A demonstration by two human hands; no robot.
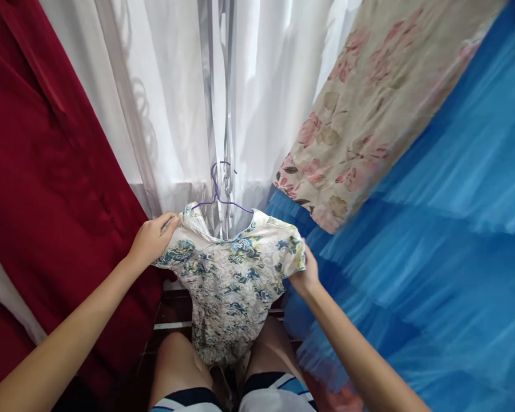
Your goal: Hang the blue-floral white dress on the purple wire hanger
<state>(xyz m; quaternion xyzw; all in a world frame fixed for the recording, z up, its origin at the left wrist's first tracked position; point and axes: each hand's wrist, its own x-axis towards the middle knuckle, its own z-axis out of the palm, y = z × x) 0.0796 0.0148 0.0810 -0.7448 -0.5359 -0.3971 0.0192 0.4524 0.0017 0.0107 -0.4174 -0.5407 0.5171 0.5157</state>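
Observation:
A white short-sleeved shirt [236, 274] with blue and yellow floral print hangs on a thin purple hanger [217, 197] in front of me. The hanger's hook stands up above the neckline, not visibly hooked on anything. My left hand [154, 234] grips the shirt at the shoulder on the left, thumb on top. At the other sleeve is my right hand [305, 269], mostly behind the cloth, with its fingers hidden and the sleeve edge against it. The shirt's lower part hangs down between my knees.
White curtains [163, 103] with dangling ribbons [218, 103] hang straight ahead. Dark red cloth [68, 189] drapes on the left. To the right hang a beige floral cloth [352, 131] and a blue ruffled tulle fabric [446, 240]. Dark flooring [171, 309] shows below.

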